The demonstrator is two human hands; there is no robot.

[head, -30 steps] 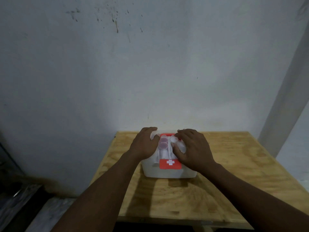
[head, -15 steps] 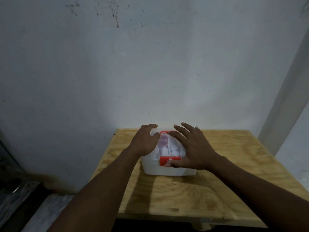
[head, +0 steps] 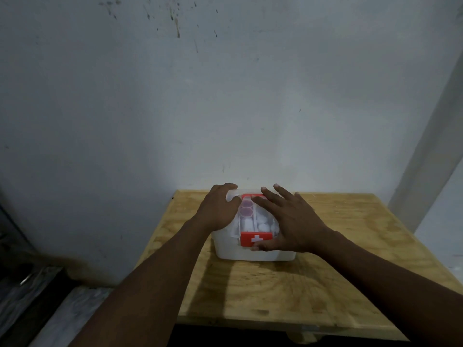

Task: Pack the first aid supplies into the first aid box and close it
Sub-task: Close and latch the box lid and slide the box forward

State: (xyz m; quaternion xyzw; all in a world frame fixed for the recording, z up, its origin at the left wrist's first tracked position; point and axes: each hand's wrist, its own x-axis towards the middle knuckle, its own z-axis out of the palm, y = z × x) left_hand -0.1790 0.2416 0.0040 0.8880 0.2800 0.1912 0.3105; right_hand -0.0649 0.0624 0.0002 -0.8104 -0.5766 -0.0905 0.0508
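My first aid box [head: 253,249] sits near the middle of the frame, on the back part of the wooden table [head: 338,271], close to the pale wall [head: 225,96]. The box is white and a bit see-through. Its clear lid [head: 255,219] is down on top, and through it I can see white round things and two purple round things, but I cannot tell what they are. A red latch [head: 255,238] with a white cross is on the front, and a red bit shows at the back edge too. My left hand [head: 219,209] rests on the left side of the lid with its fingers curled over the far corner. My right hand [head: 288,221] lies flat on the right side, fingers spread wide open, thumb touching just under the latch.
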